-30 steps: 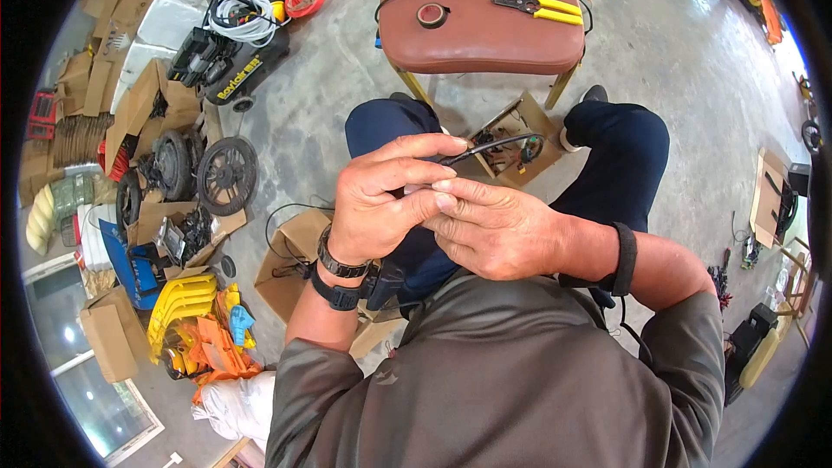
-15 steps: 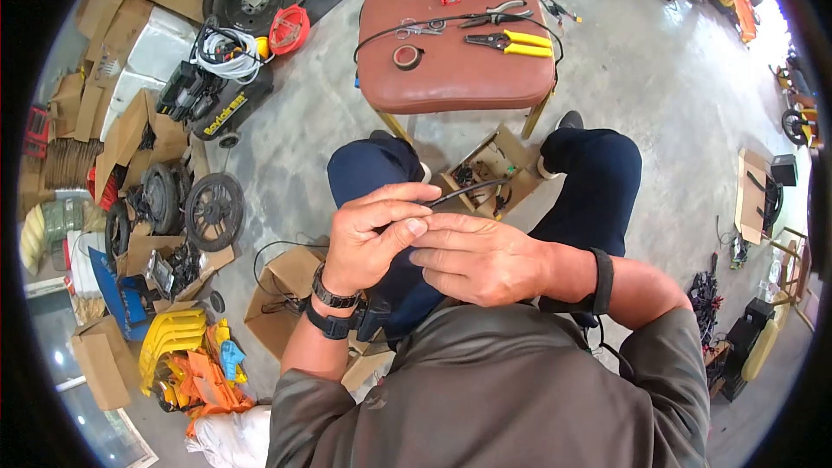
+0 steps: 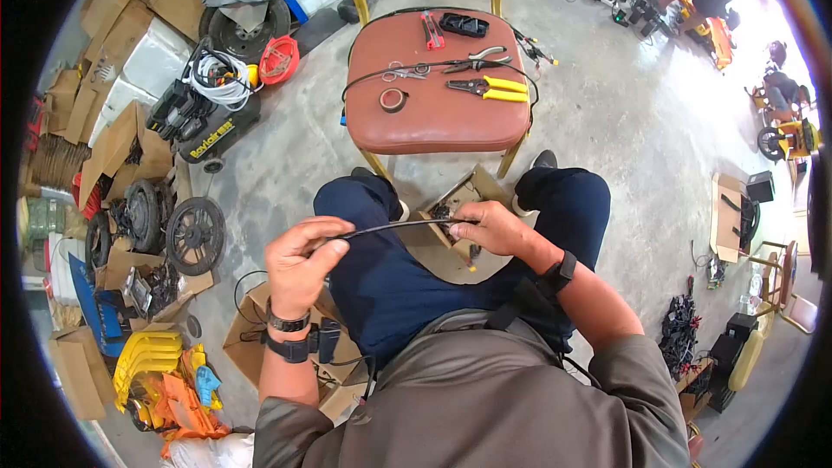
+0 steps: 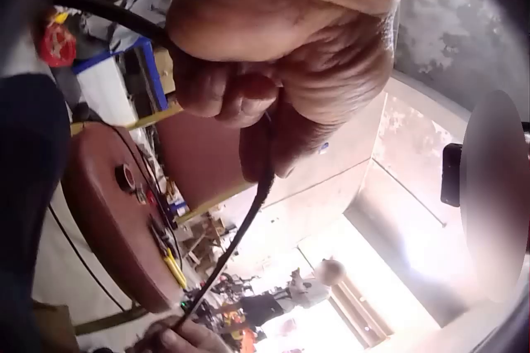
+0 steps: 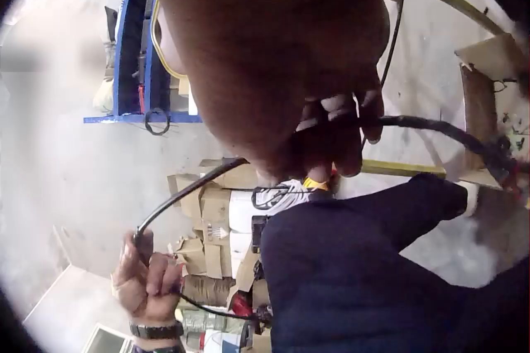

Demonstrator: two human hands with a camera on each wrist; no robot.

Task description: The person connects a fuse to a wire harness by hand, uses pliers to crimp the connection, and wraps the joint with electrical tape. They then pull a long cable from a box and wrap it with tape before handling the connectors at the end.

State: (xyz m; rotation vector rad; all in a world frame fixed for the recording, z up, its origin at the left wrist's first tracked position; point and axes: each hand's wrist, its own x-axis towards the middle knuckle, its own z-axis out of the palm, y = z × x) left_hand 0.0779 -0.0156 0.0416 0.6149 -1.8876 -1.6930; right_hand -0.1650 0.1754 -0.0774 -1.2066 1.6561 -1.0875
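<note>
A black cable (image 3: 394, 225) is stretched between the two hands above the thighs. The left hand (image 3: 299, 264) pinches it between thumb and fingers; the left wrist view shows this cable (image 4: 236, 241) running down from the left hand (image 4: 273, 72) to the other hand. The right hand (image 3: 496, 230) grips the cable farther along. In the right wrist view the cable (image 5: 186, 192) passes under the right hand (image 5: 306, 88) and continues beyond it, its far part near a cardboard box.
On the brown chair seat (image 3: 433, 128) lie yellow-handled pliers (image 3: 503, 89), a tape roll (image 3: 393, 100), scissors, a red cutter and a black case. An open cardboard box (image 3: 477, 186) stands between the feet, another (image 3: 251, 329) at left. Wheels and cartons line the left side.
The hands, together before, have moved apart, with the cable now stretched between them. The head view has shifted, so the chair shows lower and its backrest has come into view.
</note>
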